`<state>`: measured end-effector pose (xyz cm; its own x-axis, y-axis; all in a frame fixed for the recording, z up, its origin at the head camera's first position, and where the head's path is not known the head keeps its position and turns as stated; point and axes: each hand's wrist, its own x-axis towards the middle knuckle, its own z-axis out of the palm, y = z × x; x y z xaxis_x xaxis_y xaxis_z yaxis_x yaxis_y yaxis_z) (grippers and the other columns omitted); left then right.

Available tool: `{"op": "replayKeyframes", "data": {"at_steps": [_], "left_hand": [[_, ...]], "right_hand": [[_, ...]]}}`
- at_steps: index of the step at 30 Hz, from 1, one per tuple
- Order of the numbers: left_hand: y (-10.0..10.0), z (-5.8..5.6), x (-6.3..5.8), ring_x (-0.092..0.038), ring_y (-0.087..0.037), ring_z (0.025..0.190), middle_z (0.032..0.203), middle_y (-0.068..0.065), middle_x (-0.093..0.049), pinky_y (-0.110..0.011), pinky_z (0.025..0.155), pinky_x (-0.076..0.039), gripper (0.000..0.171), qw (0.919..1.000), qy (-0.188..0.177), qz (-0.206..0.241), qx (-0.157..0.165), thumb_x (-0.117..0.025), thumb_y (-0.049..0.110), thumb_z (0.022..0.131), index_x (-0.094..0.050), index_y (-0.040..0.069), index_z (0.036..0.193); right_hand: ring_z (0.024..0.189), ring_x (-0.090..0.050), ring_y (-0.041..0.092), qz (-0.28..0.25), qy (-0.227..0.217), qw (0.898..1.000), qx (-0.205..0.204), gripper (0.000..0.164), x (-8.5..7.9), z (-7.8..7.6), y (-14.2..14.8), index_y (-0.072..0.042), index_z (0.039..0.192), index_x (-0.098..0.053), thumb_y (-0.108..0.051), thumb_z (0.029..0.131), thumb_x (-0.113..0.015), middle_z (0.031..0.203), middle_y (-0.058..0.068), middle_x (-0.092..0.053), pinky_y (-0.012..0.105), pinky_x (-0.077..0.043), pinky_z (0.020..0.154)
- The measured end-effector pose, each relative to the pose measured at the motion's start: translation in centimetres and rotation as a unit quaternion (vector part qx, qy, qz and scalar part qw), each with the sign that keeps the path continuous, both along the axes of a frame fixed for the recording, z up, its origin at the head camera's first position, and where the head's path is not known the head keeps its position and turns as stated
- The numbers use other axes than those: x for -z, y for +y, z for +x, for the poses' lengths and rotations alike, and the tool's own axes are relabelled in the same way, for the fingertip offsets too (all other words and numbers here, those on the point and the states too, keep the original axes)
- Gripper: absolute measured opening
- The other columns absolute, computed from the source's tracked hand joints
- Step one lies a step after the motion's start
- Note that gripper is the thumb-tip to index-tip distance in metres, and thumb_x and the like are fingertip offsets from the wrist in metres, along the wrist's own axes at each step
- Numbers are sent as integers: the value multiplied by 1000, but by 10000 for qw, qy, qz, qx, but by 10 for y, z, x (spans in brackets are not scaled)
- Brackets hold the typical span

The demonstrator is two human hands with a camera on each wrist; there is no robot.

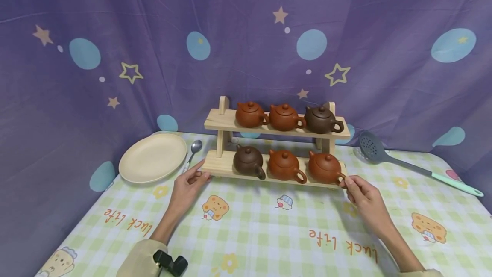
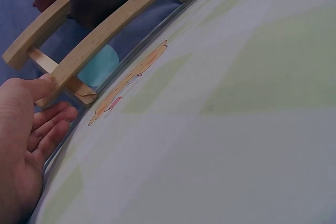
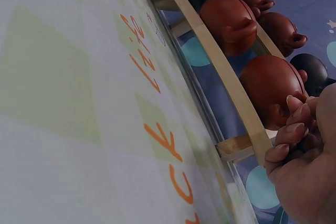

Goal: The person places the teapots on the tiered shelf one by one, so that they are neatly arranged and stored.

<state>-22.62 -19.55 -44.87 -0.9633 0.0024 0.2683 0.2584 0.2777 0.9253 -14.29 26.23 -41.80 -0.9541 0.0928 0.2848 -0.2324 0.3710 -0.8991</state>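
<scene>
A two-tier wooden display rack (image 1: 224,170) stands at the far side of the table. On its lower board are a dark brown teapot (image 1: 247,160), a reddish-brown teapot (image 1: 283,165) and another reddish-brown teapot (image 1: 324,168) at the right end. My left hand (image 1: 187,189) holds the lower board's left end, thumb over the edge (image 2: 44,90) and fingers beneath. With my right hand (image 1: 363,198) I pinch the handle of the right-end teapot (image 3: 270,85); curled fingers partly cover that handle in the right wrist view.
Two reddish-brown teapots (image 1: 250,115) and a dark one (image 1: 320,120) sit on the upper board. Left of the rack lie a cream oval plate (image 1: 151,159) and a spoon (image 1: 196,146). A slotted skimmer (image 1: 407,165) lies at the right. A purple curtain (image 1: 246,33) hangs behind.
</scene>
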Motion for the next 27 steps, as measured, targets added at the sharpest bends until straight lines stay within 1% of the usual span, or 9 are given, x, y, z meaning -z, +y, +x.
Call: {"op": "replayKeyframes", "data": {"at_steps": [9, 21, 24, 27], "left_hand": [[0, 1, -1, -73, -25, 91, 103, -20, -70, -17, 82, -53, 49, 10000, -14, 21, 5, -71, 19, 101, -58, 8, 147], [-1, 1, -1, -74, -28, 94, 106, -19, -70, -16, 83, -52, 52, 10000, -1, 16, 39, -71, 19, 101, -56, 7, 149], [-1, 1, -1, -73, -28, 94, 106, -19, -70, -16, 82, -53, 51, 10000, -61, 27, 14, -71, 19, 101, -57, 8, 148], [-1, 0, -1, -73, -29, 95, 105, -20, -70, -16, 83, -53, 51, 9999, -134, -16, -5, -70, 17, 101, -55, 6, 149]], "right_hand": [[58, -41, 13, 149, 142, 9998, -2, 33, -1, 1, -2, 5, 106, -66, -21, 113, -47, 69, 2, -46, 34, -35, 47], [59, -41, 16, -10, 186, 9997, -167, 36, -5, 4, -2, 8, 112, -67, -22, 113, -46, 69, 3, -46, 35, -36, 50], [62, -44, 16, 2, 182, 9997, -136, 37, -4, 4, -2, 8, 114, -67, -22, 113, -45, 70, 4, -47, 34, -37, 52], [62, -45, 14, 43, 141, 9999, 1, 37, -3, 5, -1, 7, 115, -66, -24, 113, -45, 70, 4, -49, 34, -38, 52]]}}
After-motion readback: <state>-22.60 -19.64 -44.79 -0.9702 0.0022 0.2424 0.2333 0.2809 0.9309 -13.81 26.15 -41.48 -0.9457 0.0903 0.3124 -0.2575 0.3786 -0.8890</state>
